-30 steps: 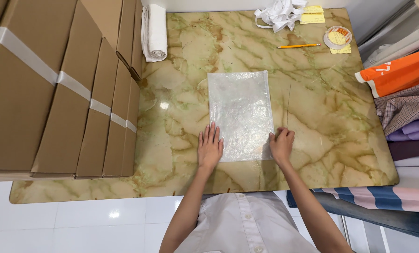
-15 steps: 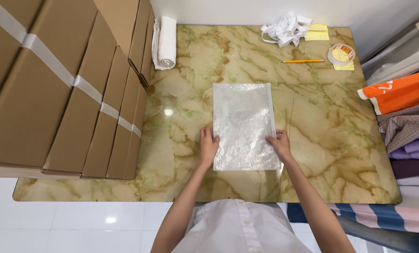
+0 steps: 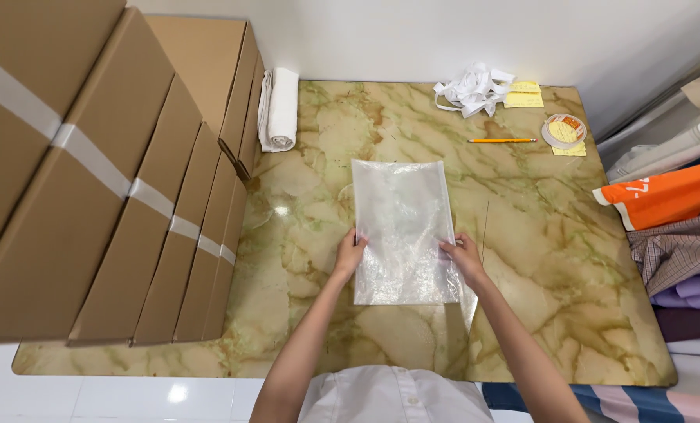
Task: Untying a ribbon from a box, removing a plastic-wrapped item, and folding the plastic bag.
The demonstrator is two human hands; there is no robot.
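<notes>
While you hold the clear plastic bag by its two long sides, it lies flat in the middle of the marble surface. Your left hand pinches the bag's edge at about 8 o'clock. Your right hand pinches the other edge at about 4 o'clock. Both hands are closed on the bag.

To do this well, keep both hands level so the bag stays straight. Pull softly outward so it does not wrinkle. Hold only the edges, not the middle.

A rolled white cloth sits at 11 o'clock, beside the big brown boxes. A yellow pencil lies at 1 o'clock, well apart from the bag.
</notes>
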